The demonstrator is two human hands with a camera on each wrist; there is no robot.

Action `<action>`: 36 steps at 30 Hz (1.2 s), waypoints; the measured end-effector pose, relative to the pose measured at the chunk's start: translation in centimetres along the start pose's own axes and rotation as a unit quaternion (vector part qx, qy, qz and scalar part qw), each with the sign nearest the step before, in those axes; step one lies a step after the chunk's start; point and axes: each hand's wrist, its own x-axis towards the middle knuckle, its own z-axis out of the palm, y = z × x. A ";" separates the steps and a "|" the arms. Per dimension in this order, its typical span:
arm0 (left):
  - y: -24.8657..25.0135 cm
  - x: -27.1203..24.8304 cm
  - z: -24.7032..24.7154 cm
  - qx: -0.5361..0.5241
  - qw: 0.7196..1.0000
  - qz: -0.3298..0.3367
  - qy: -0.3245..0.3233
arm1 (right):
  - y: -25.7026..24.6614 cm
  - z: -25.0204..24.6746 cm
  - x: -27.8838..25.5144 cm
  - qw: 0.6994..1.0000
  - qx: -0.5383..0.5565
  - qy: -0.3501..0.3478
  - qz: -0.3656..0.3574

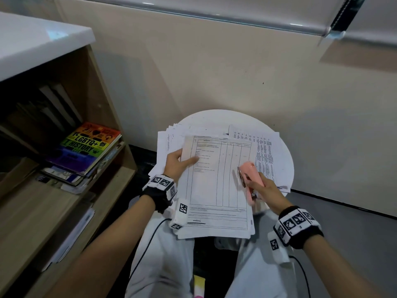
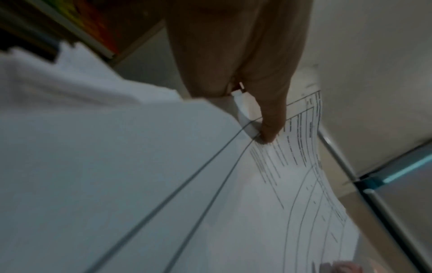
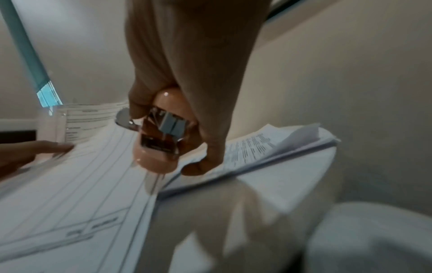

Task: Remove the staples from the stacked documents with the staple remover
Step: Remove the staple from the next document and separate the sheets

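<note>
A stapled document [image 1: 217,186] with a printed table lies on top of a loose pile of papers [image 1: 169,143] on a small round white table [image 1: 285,166]. My left hand [image 1: 179,162] pinches the document's upper left edge, thumb on top [image 2: 271,129], fingers underneath. My right hand [image 1: 263,190] grips a pink staple remover [image 1: 250,179] over the document's right side; its metal tip points away from me [image 3: 131,122]. The remover [image 3: 158,140] hovers just above the sheet. No staple is visible.
A wooden bookshelf [image 1: 101,100] stands at the left with a rainbow-covered book [image 1: 90,145] on a stack. A beige wall is close behind the table. More printed sheets [image 1: 264,151] spread at the right of the pile. My knees are under the table's near edge.
</note>
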 end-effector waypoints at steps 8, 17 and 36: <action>7.9 0.6 1.6 0.070 0.945 0.318 0.024 | -9.5 1.1 -2.0 0.981 0.045 0.024 -0.187; 9.7 1.2 1.8 0.002 0.949 0.306 0.076 | -11.4 1.5 -1.6 0.968 0.014 0.010 -0.252; 10.5 4.1 1.8 -0.037 0.951 0.287 0.105 | -13.7 0.2 1.0 0.974 0.037 0.063 -0.215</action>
